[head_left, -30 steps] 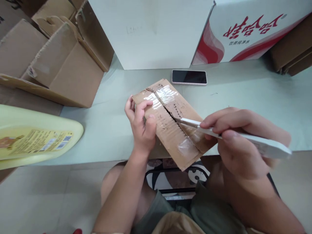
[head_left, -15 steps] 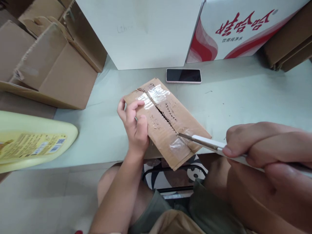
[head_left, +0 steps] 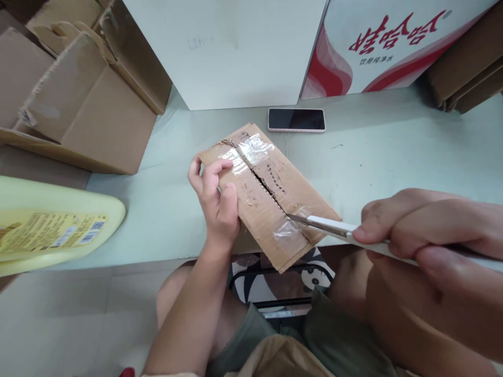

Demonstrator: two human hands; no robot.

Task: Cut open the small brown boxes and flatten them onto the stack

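Observation:
A small brown cardboard box (head_left: 271, 196) with clear tape along its top seam lies at the near edge of the pale green table (head_left: 393, 157). My left hand (head_left: 215, 201) grips the box's left side, fingers curled over the top. My right hand (head_left: 428, 233) is closed round a white utility knife (head_left: 334, 227). The knife's blade tip rests in the seam near the box's near end, beside a patch of wrinkled tape. The seam behind the blade is slit open.
A black phone (head_left: 296, 119) lies behind the box. Behind it stand a white carton (head_left: 236, 52) and a red-and-white printed carton (head_left: 393, 47). Open brown boxes (head_left: 86, 99) sit at left, a yellow bottle (head_left: 51, 228) at the left edge, more cardboard (head_left: 463, 68) at right.
My right hand has drawn the knife along the seam toward me, from the box's middle to near its front end. The left hand has kept its grip on the box.

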